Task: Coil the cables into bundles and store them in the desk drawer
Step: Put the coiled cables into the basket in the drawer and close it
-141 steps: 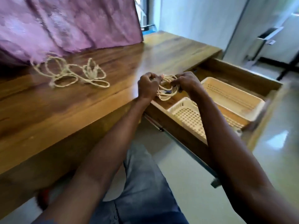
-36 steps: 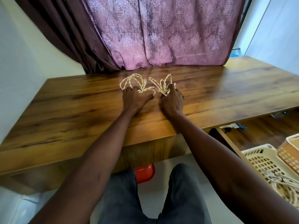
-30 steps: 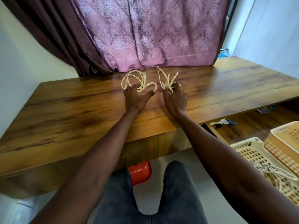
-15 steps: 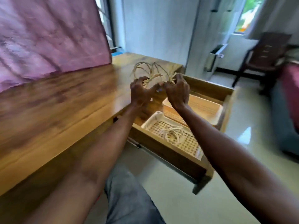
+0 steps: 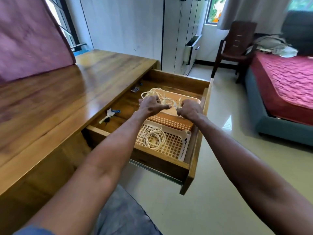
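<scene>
In the head view, near the middle of the frame, the left hand (image 5: 149, 106) and the right hand (image 5: 189, 111) both pinch a loose cream cable (image 5: 162, 97) above the orange basket (image 5: 169, 122) in the open drawer (image 5: 194, 160). Just below, a coiled bundle (image 5: 153, 137) lies in the white basket (image 5: 174, 146). I think it is best to wind neat, even loops first, then lower them gently.

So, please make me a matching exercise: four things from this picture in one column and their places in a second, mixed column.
1. loose cord
2. coiled cord
3. orange basket
4. brown chair

a. lying in the white basket
b. farther end of the drawer
c. held by the left hand and right hand
d. beside the bed

Pairs: 1-c, 2-a, 3-b, 4-d
</scene>
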The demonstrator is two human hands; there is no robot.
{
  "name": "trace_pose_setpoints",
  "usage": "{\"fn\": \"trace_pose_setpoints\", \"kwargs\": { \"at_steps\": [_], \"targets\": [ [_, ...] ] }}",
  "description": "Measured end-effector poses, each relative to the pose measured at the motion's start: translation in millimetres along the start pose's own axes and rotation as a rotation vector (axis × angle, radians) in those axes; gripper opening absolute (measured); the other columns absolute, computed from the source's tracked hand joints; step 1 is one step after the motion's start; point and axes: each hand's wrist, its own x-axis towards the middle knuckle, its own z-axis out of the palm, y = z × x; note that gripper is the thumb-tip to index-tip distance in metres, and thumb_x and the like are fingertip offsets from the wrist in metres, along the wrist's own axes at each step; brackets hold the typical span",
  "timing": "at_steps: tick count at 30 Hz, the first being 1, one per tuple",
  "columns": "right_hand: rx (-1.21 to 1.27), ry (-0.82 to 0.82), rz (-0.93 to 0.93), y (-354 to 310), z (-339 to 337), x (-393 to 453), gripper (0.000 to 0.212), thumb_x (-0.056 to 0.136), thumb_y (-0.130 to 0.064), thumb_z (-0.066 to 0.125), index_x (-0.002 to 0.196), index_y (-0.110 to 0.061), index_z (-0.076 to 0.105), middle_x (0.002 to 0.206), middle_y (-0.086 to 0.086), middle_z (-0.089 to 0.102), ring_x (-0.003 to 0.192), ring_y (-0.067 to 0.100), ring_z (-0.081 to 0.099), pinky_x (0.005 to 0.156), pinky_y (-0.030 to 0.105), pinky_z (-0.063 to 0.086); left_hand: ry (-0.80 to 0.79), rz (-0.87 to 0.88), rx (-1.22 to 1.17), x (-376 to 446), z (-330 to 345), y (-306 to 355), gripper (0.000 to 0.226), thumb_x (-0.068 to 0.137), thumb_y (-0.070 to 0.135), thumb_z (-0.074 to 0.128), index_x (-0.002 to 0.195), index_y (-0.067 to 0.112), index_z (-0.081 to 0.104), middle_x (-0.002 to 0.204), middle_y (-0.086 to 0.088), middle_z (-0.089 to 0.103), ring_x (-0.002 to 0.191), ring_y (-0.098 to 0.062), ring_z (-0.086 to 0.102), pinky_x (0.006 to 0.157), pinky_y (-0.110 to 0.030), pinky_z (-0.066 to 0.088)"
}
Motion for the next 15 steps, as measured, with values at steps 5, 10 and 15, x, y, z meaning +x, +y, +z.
{"fn": "trace_pose_setpoints", "kwargs": {
  "at_steps": [5, 10, 15],
  "targets": [
    [-0.008, -0.089, 0.074, -6, 11, 8, 0.017, 0.089, -0.030, 0.061, 0.092, -0.015, 0.064, 0.091, 0.006, 0.067, 0.080, 0.021, 0.063, 0.069, 0.036, 0.057, -0.075, -0.029, 0.041, 6, 12, -10, 0.062, 0.083, 0.065, 0.061, 0.120, 0.015, 0.055, 0.119, -0.009, 0.062, 0.115, -0.028, 0.055, 0.100, -0.043, 0.030],
    [0.103, -0.168, 0.181, -9, 15, 13, 0.063, 0.089, -0.040, 0.064, 0.137, -0.008, 0.041, 0.119, 0.013, 0.061, 0.105, 0.029, 0.062, 0.085, 0.041, 0.055, -0.120, -0.040, 0.022, 7, 16, -9, 0.076, 0.095, 0.057, 0.051, 0.154, 0.018, 0.024, 0.155, -0.014, 0.037, 0.144, -0.032, 0.030, 0.117, -0.050, 0.014],
    [0.040, -0.254, 0.115, -18, 12, 15, 0.049, 0.098, -0.051, 0.047, 0.116, -0.008, 0.063, 0.112, 0.010, 0.067, 0.103, 0.028, 0.064, 0.089, 0.041, 0.053, -0.130, -0.028, 0.070, -1, 14, -9, 0.061, 0.101, 0.052, 0.038, 0.151, 0.017, 0.032, 0.159, -0.015, 0.027, 0.150, -0.030, 0.016, 0.120, -0.049, 0.005]
  ]
}}
